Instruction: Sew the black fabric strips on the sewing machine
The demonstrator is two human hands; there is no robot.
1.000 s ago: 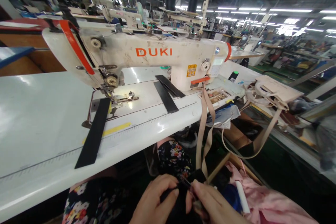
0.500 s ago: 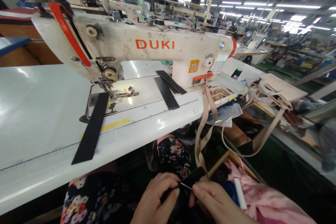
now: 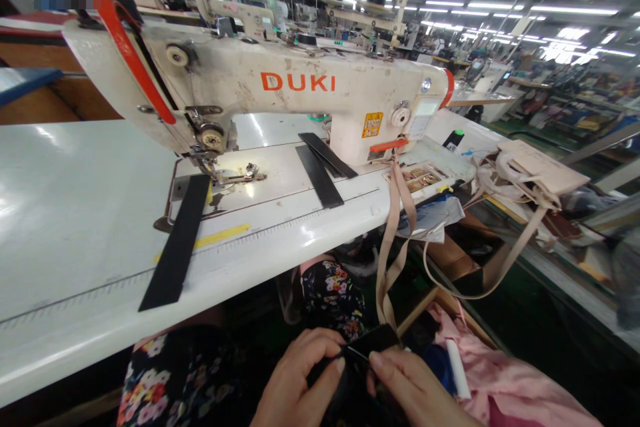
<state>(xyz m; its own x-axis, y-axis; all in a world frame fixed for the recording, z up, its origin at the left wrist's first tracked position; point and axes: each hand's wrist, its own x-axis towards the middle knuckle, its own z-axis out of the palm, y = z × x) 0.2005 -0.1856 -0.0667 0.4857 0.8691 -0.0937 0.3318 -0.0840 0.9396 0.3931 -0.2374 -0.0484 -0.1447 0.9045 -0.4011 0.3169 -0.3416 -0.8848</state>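
Low in the picture, over the lap, my left hand point(image 3: 300, 377) is closed, pinching a black strip point(image 3: 379, 339) between thumb and forefinger. My right hand point(image 3: 417, 383) faces it, its fingers pinched around a thin, shiny metal tool point(image 3: 357, 352) whose tip lies at the strip beside my left fingertips. The tool's handle is hidden in my right fingers, so its exact kind does not show. Dark material beneath the hands blends into the shadow. Above, a flat black strip point(image 3: 175, 247) lies across the table's front edge by the sewing machine's needle area.
The white sewing machine point(image 3: 295, 103) stands on a white table point(image 3: 75, 213). More black strips point(image 3: 320, 177) lie under its arm. Beige straps point(image 3: 391, 240) hang off the table beside a tray of small metal parts point(image 3: 423, 178). Pink cloth point(image 3: 515, 367) lies at lower right.
The metal tool and my right hand have shifted very slightly against the black strip. My left hand keeps its pinch. The whole view has drifted a little.
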